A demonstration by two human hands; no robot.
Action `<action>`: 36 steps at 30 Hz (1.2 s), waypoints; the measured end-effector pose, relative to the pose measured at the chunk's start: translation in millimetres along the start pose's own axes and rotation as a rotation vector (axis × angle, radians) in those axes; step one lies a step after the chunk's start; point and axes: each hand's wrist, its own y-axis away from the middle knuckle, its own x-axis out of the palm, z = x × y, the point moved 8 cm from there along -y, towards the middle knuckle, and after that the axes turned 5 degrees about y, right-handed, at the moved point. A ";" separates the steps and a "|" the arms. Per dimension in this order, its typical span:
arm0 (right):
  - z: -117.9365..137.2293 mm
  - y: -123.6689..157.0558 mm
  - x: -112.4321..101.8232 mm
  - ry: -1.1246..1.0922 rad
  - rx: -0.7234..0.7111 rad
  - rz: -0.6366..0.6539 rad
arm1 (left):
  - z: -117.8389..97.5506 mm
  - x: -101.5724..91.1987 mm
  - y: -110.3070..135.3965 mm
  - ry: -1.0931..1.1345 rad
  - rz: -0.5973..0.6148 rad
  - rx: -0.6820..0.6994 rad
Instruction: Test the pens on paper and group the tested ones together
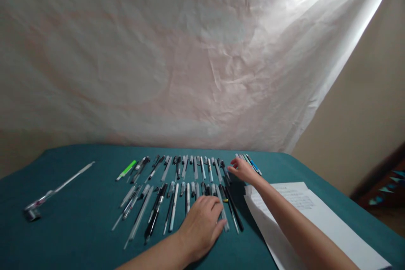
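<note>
Two rows of pens lie side by side on a dark green table, many with clear barrels and caps. My left hand (pixel 202 224) rests low over the right part of the front row. Its fingers are bent and its thumb is drawn in beside a clear pen (pixel 225 221); what is between the fingertips is too small to make out. Just right of it lies a black pen (pixel 236 211). My right hand (pixel 245 171) hovers by the right end of the back row, fingers apart, close to a dark-capped pen (pixel 225 170). No object shows in it.
Beyond my right hand lie several more pens, one a blue pen (pixel 253 164). Written sheets of paper (pixel 332 223) lie under my right forearm. A green highlighter (pixel 126 170) ends the back row at left. Farther left is a thin silvery stick-like object (pixel 60 187). A pale cloth (pixel 177 59) hangs behind.
</note>
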 end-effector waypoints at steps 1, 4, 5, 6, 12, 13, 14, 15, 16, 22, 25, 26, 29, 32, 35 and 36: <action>7.3 3.9 5.9 -0.003 -0.006 0.019 | -0.5 -0.6 0.2 -0.003 -0.005 0.000; 16.7 11.8 17.5 0.013 0.013 0.038 | -0.5 -1.3 0.3 -0.011 -0.017 -0.009; 16.2 13.0 19.3 0.023 0.028 0.036 | -0.4 -1.2 0.0 -0.011 -0.019 -0.011; 14.5 13.5 20.3 0.034 0.046 0.035 | -0.5 -1.1 -0.4 -0.011 -0.018 -0.011; -1.9 13.9 18.7 0.081 0.130 0.066 | -3.2 -2.8 -3.7 0.009 -0.013 0.006; -3.3 14.7 17.9 0.081 0.136 0.071 | -3.7 -3.5 -4.0 0.012 -0.015 0.004; -4.0 15.7 17.0 0.076 0.138 0.073 | -4.2 -4.4 -4.2 0.014 -0.019 0.002; -4.1 16.8 15.9 0.067 0.139 0.073 | -4.7 -5.5 -4.2 0.018 -0.024 -0.001; -3.8 17.8 14.5 0.055 0.139 0.069 | -5.4 -6.2 -4.2 0.025 -0.025 -0.001; 9.7 20.7 1.8 -0.140 0.098 0.086 | -0.3 -11.5 -3.2 0.230 -0.100 -0.040; 31.5 26.7 -5.9 -0.313 0.021 0.170 | 11.4 -13.2 -3.0 0.448 -0.205 -0.097; 40.4 30.4 -9.3 -0.361 -0.006 0.197 | 16.3 -12.6 -2.8 0.522 -0.237 -0.125; 71.1 46.2 -18.6 -0.570 -0.095 0.298 | 29.7 -9.1 -1.6 0.709 -0.316 -0.212; 103.5 66.2 -22.5 -0.847 -0.189 0.461 | 36.2 -6.0 -0.6 0.854 -0.365 -0.240; 122.7 80.2 -23.4 -0.908 -0.236 0.533 | 40.5 -2.1 -1.3 0.985 -0.383 -0.251; 125.9 82.8 -23.4 -0.895 -0.243 0.533 | 42.1 -0.8 -1.8 1.017 -0.387 -0.259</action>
